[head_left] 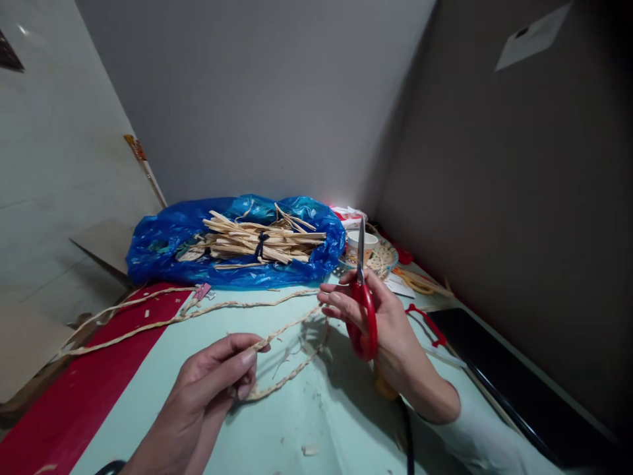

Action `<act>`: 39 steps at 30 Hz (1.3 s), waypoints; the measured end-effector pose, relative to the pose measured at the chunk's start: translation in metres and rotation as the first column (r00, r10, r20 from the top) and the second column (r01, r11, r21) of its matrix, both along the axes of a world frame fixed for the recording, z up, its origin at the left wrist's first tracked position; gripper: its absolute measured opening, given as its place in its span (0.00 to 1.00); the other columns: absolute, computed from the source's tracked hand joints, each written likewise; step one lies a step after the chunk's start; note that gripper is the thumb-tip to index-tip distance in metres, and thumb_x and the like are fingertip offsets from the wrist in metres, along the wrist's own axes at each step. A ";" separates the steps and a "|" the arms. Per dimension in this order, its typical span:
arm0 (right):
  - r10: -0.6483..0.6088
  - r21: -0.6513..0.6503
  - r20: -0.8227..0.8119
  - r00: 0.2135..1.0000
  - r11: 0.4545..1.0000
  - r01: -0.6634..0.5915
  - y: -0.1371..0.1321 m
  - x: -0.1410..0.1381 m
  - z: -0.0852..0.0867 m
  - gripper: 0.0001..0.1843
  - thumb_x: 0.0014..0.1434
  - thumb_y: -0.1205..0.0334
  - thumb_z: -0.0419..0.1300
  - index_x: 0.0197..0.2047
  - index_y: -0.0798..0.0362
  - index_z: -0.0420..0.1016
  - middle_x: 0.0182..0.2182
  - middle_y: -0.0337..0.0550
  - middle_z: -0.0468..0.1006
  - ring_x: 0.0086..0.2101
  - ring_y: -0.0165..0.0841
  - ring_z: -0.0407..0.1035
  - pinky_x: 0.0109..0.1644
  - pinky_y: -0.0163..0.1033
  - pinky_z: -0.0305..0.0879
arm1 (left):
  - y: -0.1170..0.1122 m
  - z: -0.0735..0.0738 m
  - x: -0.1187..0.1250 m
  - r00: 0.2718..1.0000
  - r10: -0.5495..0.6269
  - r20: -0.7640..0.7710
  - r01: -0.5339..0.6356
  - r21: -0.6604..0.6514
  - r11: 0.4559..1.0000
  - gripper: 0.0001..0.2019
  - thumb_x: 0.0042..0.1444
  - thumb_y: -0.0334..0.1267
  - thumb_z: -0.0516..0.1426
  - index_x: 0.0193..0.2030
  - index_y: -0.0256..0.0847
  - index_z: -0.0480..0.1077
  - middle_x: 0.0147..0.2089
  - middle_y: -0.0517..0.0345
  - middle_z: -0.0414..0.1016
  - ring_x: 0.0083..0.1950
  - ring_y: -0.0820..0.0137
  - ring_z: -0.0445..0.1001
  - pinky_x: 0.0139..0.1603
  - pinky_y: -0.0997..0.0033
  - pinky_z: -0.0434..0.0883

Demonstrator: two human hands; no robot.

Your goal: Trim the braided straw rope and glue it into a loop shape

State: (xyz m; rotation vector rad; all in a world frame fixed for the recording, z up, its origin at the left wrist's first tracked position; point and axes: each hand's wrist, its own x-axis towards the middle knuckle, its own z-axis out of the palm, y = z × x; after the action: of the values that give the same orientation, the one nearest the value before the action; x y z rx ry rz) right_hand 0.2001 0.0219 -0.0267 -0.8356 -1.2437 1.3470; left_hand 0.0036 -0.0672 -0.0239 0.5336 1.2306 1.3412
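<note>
Between the thumb and fingers of my left hand [217, 379] is pinched a twisted straw-coloured cord [289, 324]. The cord runs up toward my right hand [383, 316], and another stretch of it loops below on the table. Red-handled scissors [363, 316] hang in my right hand, blades closed and pointing up, the handle loops round or against the fingers. The fingertips of that hand reach left to the cord; whether they grip it is hard to see. More of the cord stretches left past a pink binder clip [202, 291].
A blue plastic bag [163, 231] at the back carries a tied bundle of dry straw strips [267, 241]. Right of it stand a paper cup [363, 245] and a woven basket [388, 254]. A black flat object [499, 369] lies along the right wall. Fibre scraps dot the pale green tabletop [277, 442].
</note>
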 end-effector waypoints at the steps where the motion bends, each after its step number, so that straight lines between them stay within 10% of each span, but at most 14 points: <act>1: -0.020 0.002 0.005 1.000 1.000 0.020 0.001 0.001 0.000 0.20 0.51 0.53 0.69 0.41 0.48 0.64 0.42 0.44 0.79 0.38 0.36 0.76 0.39 0.40 0.74 | 0.000 0.000 0.000 0.999 -0.033 -0.006 0.033 -0.006 0.999 0.06 0.47 0.34 0.66 0.35 0.41 0.79 0.28 0.61 0.73 0.30 0.72 0.67 0.30 0.77 0.67; 5: -0.044 0.077 0.166 0.985 0.997 0.031 0.007 0.006 -0.004 0.19 0.51 0.53 0.69 0.40 0.49 0.66 0.42 0.43 0.79 0.32 0.32 0.73 0.27 0.33 0.69 | -0.002 -0.002 -0.002 0.982 -0.191 -0.006 0.191 0.011 0.982 0.01 0.52 0.34 0.61 0.31 0.41 0.75 0.28 0.60 0.70 0.31 0.70 0.63 0.31 0.74 0.65; 16: 0.018 0.175 0.111 0.994 0.984 -0.038 0.010 0.003 -0.008 0.15 0.51 0.58 0.70 0.38 0.50 0.68 0.36 0.40 0.79 0.39 0.35 0.74 0.45 0.39 0.69 | -0.008 0.000 0.001 0.909 -0.346 -0.233 0.359 0.016 0.933 0.17 0.53 0.50 0.59 0.25 0.38 0.77 0.23 0.59 0.61 0.25 0.72 0.52 0.23 0.73 0.53; 24: -0.010 0.192 0.059 0.998 0.981 -0.002 0.003 0.004 0.010 0.19 0.47 0.57 0.73 0.36 0.50 0.68 0.34 0.38 0.79 0.37 0.32 0.74 0.44 0.39 0.70 | -0.010 -0.004 0.006 0.942 -0.203 -0.268 0.218 0.028 0.976 0.20 0.48 0.56 0.61 0.37 0.42 0.82 0.18 0.54 0.73 0.16 0.78 0.49 0.17 0.75 0.53; 32: -0.008 0.196 -0.015 1.000 0.981 0.010 -0.003 0.002 0.014 0.18 0.48 0.62 0.72 0.39 0.48 0.68 0.35 0.37 0.80 0.36 0.31 0.75 0.43 0.37 0.73 | -0.015 0.004 0.010 0.940 -0.147 -0.307 0.157 0.009 0.988 0.12 0.42 0.45 0.69 0.35 0.44 0.84 0.32 0.49 0.84 0.24 0.71 0.67 0.26 0.73 0.65; 39: 0.049 0.212 -0.051 0.997 0.977 -0.037 -0.006 -0.003 0.009 0.17 0.50 0.66 0.70 0.40 0.48 0.68 0.34 0.36 0.79 0.35 0.29 0.75 0.41 0.34 0.74 | -0.016 0.008 0.013 0.918 -0.212 -0.335 0.211 -0.037 0.977 0.14 0.44 0.51 0.66 0.31 0.44 0.83 0.17 0.59 0.70 0.22 0.74 0.63 0.22 0.77 0.59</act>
State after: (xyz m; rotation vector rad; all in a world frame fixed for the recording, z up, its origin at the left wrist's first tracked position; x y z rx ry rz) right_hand 0.1975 0.0156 -0.0176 -0.6207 -1.3407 1.2389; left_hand 0.0171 -0.0832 -0.0162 0.9000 1.4043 1.0933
